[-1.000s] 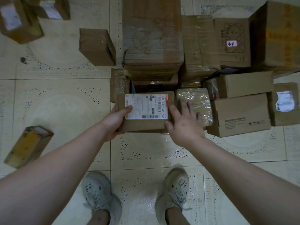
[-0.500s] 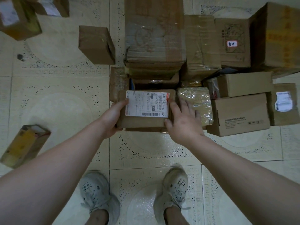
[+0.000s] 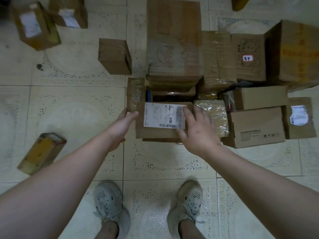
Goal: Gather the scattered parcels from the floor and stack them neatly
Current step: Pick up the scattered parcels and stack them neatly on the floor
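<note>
Tiled floor [image 3: 77, 107], pale with dotted circular pattern, fills the head view; a packed cluster of brown cardboard parcels sits upper centre to right, largest first: tall taped box [image 3: 173, 37] at top centre on a stack of flatter boxes; big box with yellow print [image 3: 296, 52] at far right; plain printed box [image 3: 255, 127] right of centre with a longer box [image 3: 262, 97] just behind it; box with a small handwritten sticker [image 3: 248, 57] between the tall box and the far-right one; labelled parcel [image 3: 164, 118] at the front of the cluster, white shipping label up, resting on another box whose edge shows beneath it; plastic-wrapped packet [image 3: 213, 116] touching its right side; small box with a window label [image 3: 299, 118] at right edge; scattered, well apart on the left: two labelled boxes [image 3: 34, 26] top left, a plain small box [image 3: 114, 56] left of the stack, a yellow-faced box [image 3: 41, 152] lying tilted lower left; left hand [image 3: 120, 125] open, fingers straight, against the labelled parcel's left side; right hand [image 3: 198, 128] spread flat, fingers on the parcel's right edge and label corner; neither hand closes around it; two grey shoes [image 3: 110, 209] at bottom
</note>
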The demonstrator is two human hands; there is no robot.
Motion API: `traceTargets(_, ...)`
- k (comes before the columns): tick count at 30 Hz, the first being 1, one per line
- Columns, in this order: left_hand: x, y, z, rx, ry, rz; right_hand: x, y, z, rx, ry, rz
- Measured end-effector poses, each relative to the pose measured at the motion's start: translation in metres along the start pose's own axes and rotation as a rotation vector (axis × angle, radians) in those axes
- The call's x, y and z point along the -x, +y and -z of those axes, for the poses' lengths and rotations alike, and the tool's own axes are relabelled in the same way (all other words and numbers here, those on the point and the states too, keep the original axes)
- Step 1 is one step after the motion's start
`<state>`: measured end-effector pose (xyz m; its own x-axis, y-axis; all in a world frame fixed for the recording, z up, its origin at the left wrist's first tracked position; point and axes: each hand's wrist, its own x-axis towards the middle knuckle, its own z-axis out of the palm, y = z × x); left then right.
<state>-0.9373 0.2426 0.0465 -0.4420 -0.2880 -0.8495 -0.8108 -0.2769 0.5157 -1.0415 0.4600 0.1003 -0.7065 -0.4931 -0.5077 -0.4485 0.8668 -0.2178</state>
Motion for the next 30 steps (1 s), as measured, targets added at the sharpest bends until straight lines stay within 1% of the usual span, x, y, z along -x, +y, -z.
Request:
traceTargets(3, 0.022, 0.000, 0.034, -0.051, 0.040, -0.026, 0.008, -0.025, 0.019, 0.003, 0.015, 0.038)
traceTargets(8, 0.049, -0.013, 0.106, -0.131, 0.109, -0.049, 0.015, -0.090, 0.039, -0.009, 0.015, 0.129)
traceTargets(13, 0.050, -0.028, 0.173, -0.131, 0.085, -0.042, 0.012, -0.167, 0.026, -0.054, 0.010, 0.148)
traceTargets(16, 0.043, -0.025, 0.206, -0.168, 0.055, -0.066, 0.011, -0.212, 0.010, -0.081, -0.010, 0.103)
traceTargets(19, 0.040, -0.017, 0.229, -0.232, -0.020, -0.079, 0.013, -0.249, -0.008, -0.197, -0.077, -0.019)
traceTargets(21, 0.034, -0.005, 0.239, -0.307, -0.051, -0.099, 0.009, -0.263, -0.016, -0.270, -0.089, -0.104)
traceTargets(25, 0.018, 0.030, 0.238, -0.416, -0.085, -0.150, -0.006, -0.267, -0.030, -0.400, -0.084, -0.247)
traceTargets(30, -0.001, 0.066, 0.217, -0.587, -0.090, -0.160, -0.018, -0.264, -0.046, -0.568, -0.071, -0.296)
